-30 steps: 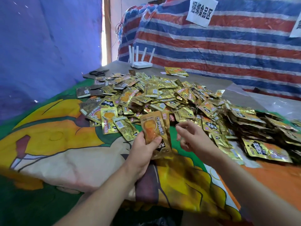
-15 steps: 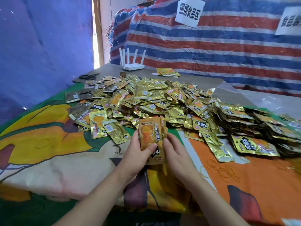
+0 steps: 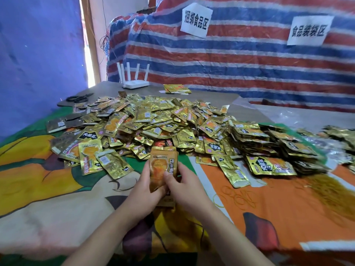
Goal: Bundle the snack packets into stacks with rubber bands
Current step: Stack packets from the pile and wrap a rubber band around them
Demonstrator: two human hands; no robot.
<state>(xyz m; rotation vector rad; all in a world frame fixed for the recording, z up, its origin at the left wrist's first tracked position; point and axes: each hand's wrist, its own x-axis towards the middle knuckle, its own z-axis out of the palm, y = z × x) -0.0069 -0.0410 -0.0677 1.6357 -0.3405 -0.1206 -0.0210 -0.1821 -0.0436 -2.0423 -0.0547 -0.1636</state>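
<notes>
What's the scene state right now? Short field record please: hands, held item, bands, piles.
left hand: grips small stack of gold foil snack packets from the left
right hand: grips the same stack from the right, thumb on its front
stack: upright, above the cartoon-print cloth; no band visible on it
loose yellow rubber bands: on cloth, right of the hands
loose packet heap: behind the hands
stacked packets: far right

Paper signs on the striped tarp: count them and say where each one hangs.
2. One paper sign hangs upper centre on the striped tarp; the second sign hangs to its right. None looks hidden.
</notes>
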